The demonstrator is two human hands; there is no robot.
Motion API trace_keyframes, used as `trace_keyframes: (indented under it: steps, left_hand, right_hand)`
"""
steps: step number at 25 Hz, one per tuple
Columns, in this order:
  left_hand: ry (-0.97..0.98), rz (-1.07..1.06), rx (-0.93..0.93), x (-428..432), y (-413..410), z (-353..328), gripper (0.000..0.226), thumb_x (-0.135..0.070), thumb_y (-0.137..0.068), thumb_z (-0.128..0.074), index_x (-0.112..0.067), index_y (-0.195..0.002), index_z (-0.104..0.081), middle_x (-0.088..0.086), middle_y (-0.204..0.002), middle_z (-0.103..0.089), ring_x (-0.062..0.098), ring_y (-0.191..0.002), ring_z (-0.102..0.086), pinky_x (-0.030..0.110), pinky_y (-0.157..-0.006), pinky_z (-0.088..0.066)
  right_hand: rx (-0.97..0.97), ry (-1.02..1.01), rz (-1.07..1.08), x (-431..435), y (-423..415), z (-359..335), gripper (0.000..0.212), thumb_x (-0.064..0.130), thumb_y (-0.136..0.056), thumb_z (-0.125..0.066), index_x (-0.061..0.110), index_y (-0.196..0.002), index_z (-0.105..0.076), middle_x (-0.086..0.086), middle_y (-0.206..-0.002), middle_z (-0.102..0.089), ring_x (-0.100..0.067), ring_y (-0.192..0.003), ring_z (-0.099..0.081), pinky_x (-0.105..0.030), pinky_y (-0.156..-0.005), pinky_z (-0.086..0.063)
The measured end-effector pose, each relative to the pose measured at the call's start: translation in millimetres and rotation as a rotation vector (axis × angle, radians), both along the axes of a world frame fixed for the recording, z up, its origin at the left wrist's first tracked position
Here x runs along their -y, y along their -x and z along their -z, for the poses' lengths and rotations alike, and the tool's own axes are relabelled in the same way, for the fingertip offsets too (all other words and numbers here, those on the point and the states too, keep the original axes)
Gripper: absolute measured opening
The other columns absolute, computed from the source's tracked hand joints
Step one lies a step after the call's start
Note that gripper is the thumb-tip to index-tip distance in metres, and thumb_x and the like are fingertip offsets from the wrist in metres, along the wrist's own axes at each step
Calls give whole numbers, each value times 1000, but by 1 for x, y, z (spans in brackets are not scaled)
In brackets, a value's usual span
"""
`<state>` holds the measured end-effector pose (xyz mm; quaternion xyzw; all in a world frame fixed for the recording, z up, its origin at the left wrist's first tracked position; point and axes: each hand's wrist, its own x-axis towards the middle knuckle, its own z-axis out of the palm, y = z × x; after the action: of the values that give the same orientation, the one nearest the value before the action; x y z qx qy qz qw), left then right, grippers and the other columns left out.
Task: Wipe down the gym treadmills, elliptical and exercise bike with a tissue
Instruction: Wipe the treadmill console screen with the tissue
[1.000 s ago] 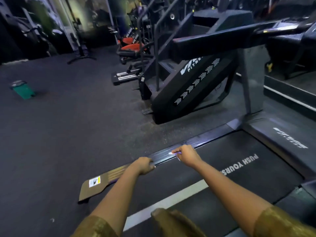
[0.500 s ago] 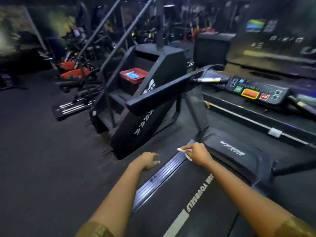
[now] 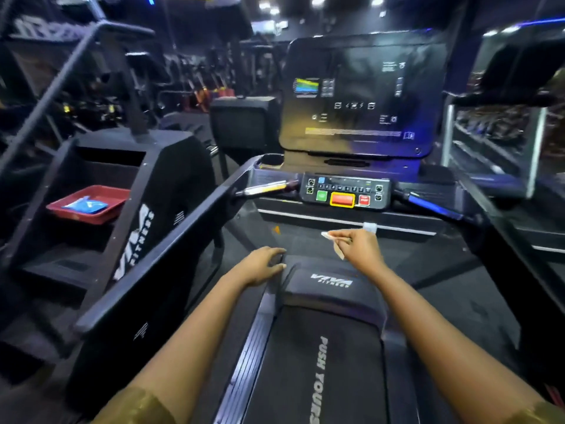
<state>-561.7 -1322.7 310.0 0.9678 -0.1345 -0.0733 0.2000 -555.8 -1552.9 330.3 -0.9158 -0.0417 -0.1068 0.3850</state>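
Dim gym floor stretches back into rows of blurred machines under ceiling lights. At the far left stands a black stair climber (image 3: pixel 165 191), with a red tray (image 3: pixel 101 216) on one of its steps and a blue packet (image 3: pixel 85 205) lying in the tray. Just right of it runs the left handrail (image 3: pixel 171 243) of the treadmill (image 3: pixel 253 356), whose ribbed side rail and printed belt (image 3: pixel 345 377) fill the near centre.

The left hand (image 3: pixel 263 266) reaches to the left far corner of the motor cover (image 3: pixel 331 289). Its fingers are loosely bent and hold nothing; whether the fingertips touch the cover cannot be told.

Beyond the cover sit the control panel (image 3: pixel 345 191), with green and red buttons, and the large dark screen (image 3: pixel 360 96) above it.

Right of the left hand, the right hand (image 3: pixel 359 247) is raised above the cover's far edge, below the panel. Its thumb and fingers pinch a small white tissue (image 3: pixel 331 238), which sticks out to the left and hangs down clear of the machine.
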Motion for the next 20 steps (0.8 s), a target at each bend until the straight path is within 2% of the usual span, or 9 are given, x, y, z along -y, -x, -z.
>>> trace_keyframes:
  steps: [1, 4, 6, 8, 9, 13, 16, 18, 20]
  left_hand:
    - [22, 20, 46, 2, -25, -7, 50, -27, -98, -51, -12, -144, -39, 14, -140, -46, 26, -131, -42, 26, -105, -26]
    - [74, 32, 170, 5, -104, -26, 50, -26, -96, -54, -13, -142, -41, 11, -141, -46, 25, -129, -45, 26, -105, -28]
    - [99, 43, 247, 7, -158, -41, 50, -24, -95, -56, -11, -141, -41, 12, -142, -46, 25, -131, -42, 28, -106, -28]
    - [122, 24, 292, 6, -204, -56, 52, -24, -95, -56, -11, -143, -40, 12, -143, -45, 26, -133, -41, 29, -107, -28]
    - [137, 0, 314, 5, -228, -63, 53, -26, -95, -56, -12, -144, -39, 11, -144, -44, 25, -133, -40, 29, -107, -29]
    - [209, -69, 372, -5, -318, -78, 58, -27, -94, -56, -15, -146, -34, 10, -146, -40, 22, -134, -39, 28, -106, -29]
    - [256, -103, 390, -10, -372, -84, 69, -29, -92, -61, -17, -149, -25, 12, -147, -35, 24, -133, -38, 32, -109, -31]
    - [312, -102, 387, -13, -408, -83, 78, -28, -89, -65, -17, -151, -18, 13, -150, -28, 23, -134, -36, 24, -108, -26]
    - [345, -77, 373, -17, -443, -79, 87, -28, -86, -69, -18, -152, -12, 15, -153, -20, 23, -138, -29, 15, -104, -21]
  right_hand:
    - [41, -4, 27, 2, -20, -6, 24, 4, -90, -54, 10, -106, -71, -12, -103, -71, -10, -71, -60, -3, -55, -37]
    - [145, 2, 36, 3, -89, -25, 22, 5, -89, -56, 8, -104, -72, -10, -107, -69, -18, -95, -66, -12, -70, -40]
    - [188, -4, 25, 3, -142, -41, 22, 5, -88, -57, 9, -104, -72, -11, -104, -70, -15, -88, -68, -17, -68, -42]
    - [216, -22, 18, 0, -184, -55, 24, 4, -88, -56, 12, -104, -73, -9, -102, -71, -4, -74, -67, -16, -60, -43]
    - [232, -18, 13, -2, -209, -61, 24, 5, -88, -56, 13, -104, -73, -7, -101, -72, -6, -75, -66, -16, -60, -43]
    - [288, -20, -18, -14, -297, -79, 24, 3, -88, -57, 11, -105, -72, -3, -107, -70, -13, -95, -64, -1, -68, -37]
    - [334, 18, -24, -22, -346, -86, 25, 3, -88, -58, 13, -106, -72, 0, -107, -70, -13, -95, -65, -5, -72, -37]
    - [380, 34, -22, -25, -378, -89, 26, 2, -87, -58, 15, -105, -72, 0, -105, -71, -16, -93, -65, -10, -71, -38]
    - [444, 31, -2, -27, -407, -88, 27, 0, -85, -58, 14, -103, -73, -2, -104, -71, -19, -96, -65, -18, -79, -44]
